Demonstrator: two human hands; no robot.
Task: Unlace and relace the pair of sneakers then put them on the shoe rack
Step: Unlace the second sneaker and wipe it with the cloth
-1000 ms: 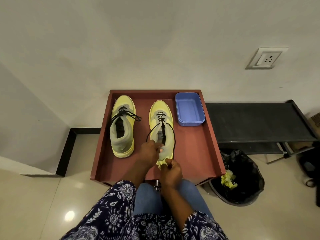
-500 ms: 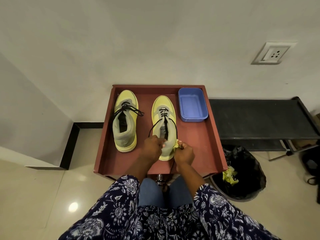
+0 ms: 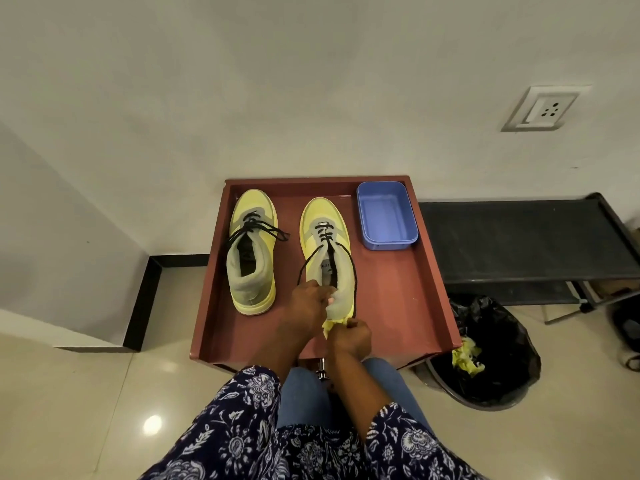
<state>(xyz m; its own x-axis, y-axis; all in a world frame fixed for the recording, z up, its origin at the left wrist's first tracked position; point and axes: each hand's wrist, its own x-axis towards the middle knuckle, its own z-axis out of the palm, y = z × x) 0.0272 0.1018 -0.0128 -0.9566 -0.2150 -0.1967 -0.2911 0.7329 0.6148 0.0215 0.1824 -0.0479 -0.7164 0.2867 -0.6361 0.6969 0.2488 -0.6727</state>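
Note:
Two yellow-and-grey sneakers with black laces stand toes-away on a red-brown tray table [image 3: 398,306]. The left sneaker [image 3: 252,251] is laced low, its loose ends spread across the tongue. The right sneaker [image 3: 327,251] has lace only through its lowest eyelets, and both long ends trail back toward its heel. My left hand [image 3: 308,304] grips this sneaker's heel collar from the left. My right hand [image 3: 350,336] is closed on a crumpled yellow wad [image 3: 330,325] pressed against the back of the heel. The black shoe rack [image 3: 519,237] stands to the right.
A blue plastic tub [image 3: 386,216] sits at the tray's far right corner. A black-lined bin [image 3: 491,355] holding another yellow wad stands on the floor, right of the tray and below the rack. The wall runs close behind the tray. My knees are under its near edge.
My right hand, still holding the yellow wad, has moved from the right side of the sneaker's heel back to its rear end. My left hand stays on the heel collar.

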